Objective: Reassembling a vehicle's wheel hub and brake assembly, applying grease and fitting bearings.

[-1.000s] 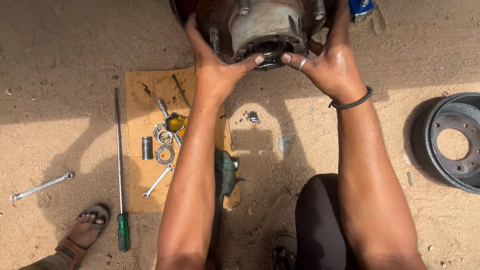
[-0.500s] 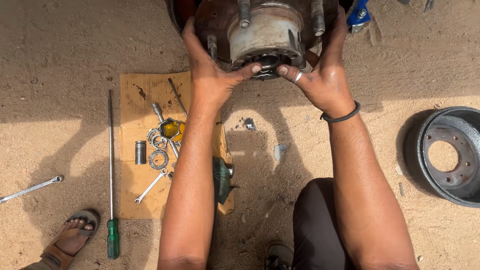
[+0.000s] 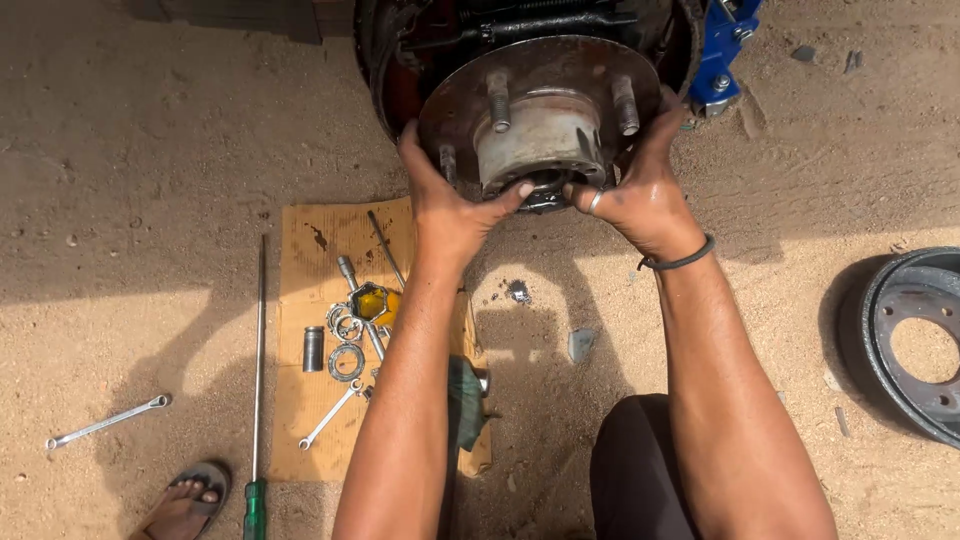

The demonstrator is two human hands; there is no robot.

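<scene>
A rusty wheel hub (image 3: 540, 110) with protruding studs sits at the top centre, in front of a dark brake assembly. My left hand (image 3: 447, 195) grips the hub's lower left rim, thumb pressing at the centre bore. My right hand (image 3: 640, 190), with a ring and a black wristband, grips the lower right rim, fingers curled around the flange. Both thumbs meet near the dark greasy opening at the hub's underside.
A cardboard sheet (image 3: 310, 260) on the sandy ground holds a socket, washers, rings, a yellow-capped part and a spanner. A long green-handled screwdriver (image 3: 257, 380) and a spanner (image 3: 105, 422) lie left. A brake drum (image 3: 915, 340) lies right. A sandalled foot (image 3: 185, 505) shows at the bottom left.
The view has tilted up, showing more of the hub. Both hands stay on the hub's lower rim, with thumbs drawn closer to the centre bore.
</scene>
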